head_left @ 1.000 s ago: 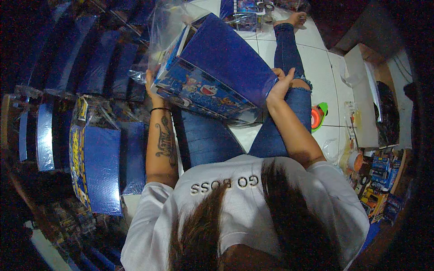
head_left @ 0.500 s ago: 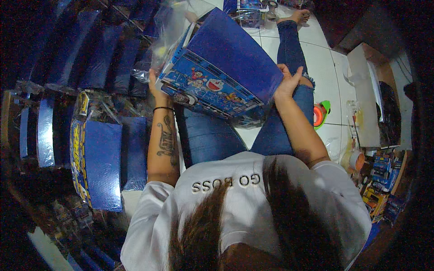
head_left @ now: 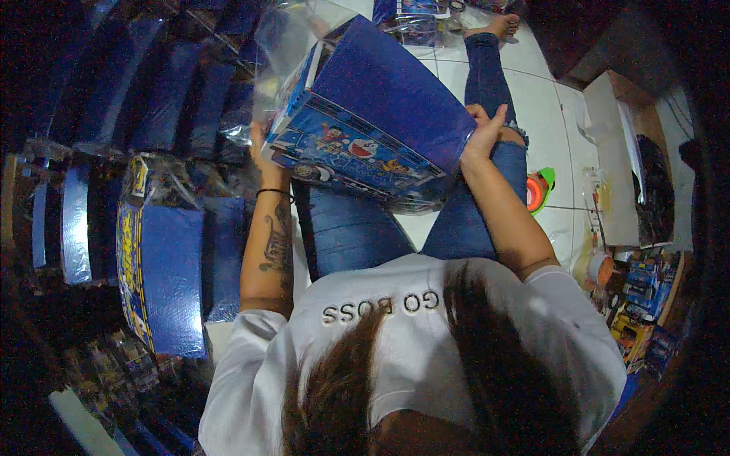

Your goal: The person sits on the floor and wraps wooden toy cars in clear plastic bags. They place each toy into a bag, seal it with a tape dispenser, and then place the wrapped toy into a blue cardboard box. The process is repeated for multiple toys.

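A blue box [head_left: 380, 121] is being held tilted in the upper middle of the frame, above the jeans-clad legs [head_left: 357, 228]. The left hand [head_left: 262, 156] is being clamped on its lower left corner, the right hand [head_left: 483, 133] on its right edge, fingers curled over. Clear plastic wrap [head_left: 281, 45] is being bunched around the box's upper left end. More blue boxes [head_left: 163, 273] are being kept stacked along the left. An orange-green tape dispenser [head_left: 538, 188] is lying on the tiled floor [head_left: 547, 99] at right.
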### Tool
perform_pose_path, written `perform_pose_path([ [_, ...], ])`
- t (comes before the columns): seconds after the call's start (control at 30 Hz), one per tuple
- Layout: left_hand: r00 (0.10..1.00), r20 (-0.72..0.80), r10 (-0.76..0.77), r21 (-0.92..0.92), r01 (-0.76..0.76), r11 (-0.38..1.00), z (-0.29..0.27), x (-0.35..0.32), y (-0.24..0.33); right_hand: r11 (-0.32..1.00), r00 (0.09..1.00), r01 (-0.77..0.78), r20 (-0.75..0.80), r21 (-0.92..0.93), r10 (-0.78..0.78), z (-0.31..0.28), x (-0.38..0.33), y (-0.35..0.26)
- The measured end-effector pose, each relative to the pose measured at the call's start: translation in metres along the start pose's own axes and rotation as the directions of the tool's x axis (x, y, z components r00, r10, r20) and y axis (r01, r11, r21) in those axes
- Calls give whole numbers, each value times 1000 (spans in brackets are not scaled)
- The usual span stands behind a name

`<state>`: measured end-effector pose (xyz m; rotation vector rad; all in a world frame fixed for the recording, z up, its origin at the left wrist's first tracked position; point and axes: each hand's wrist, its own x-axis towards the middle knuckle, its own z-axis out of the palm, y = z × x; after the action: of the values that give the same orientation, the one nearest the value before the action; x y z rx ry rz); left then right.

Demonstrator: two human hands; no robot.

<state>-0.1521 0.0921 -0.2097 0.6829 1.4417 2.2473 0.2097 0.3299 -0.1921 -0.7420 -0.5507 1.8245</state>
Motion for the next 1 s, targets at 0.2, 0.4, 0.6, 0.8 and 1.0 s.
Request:
perform_pose_path([
  [0.2,993,-120,-16,-52,10,999,8,10,5,312,902,123,-25,-942,-432,-13,15,-22],
  [0.4,929,-353,-112,376,250,892,57,1,55,550,873,480,430,-683,-229,9,-2,-67],
  [0.6,992,-122,30,314,10,949,150,-88,94,127,638,770,760,-626,-120,111,-82,-173],
  [0.8,975,-11,222,365,-203,909,176,-134,102,93,587,791,709,-604,-390,135,-101,-253],
  [1.0,958,38,283,396,-275,876,182,-147,96,-153,657,737,751,-659,-67,141,-86,-252],
])
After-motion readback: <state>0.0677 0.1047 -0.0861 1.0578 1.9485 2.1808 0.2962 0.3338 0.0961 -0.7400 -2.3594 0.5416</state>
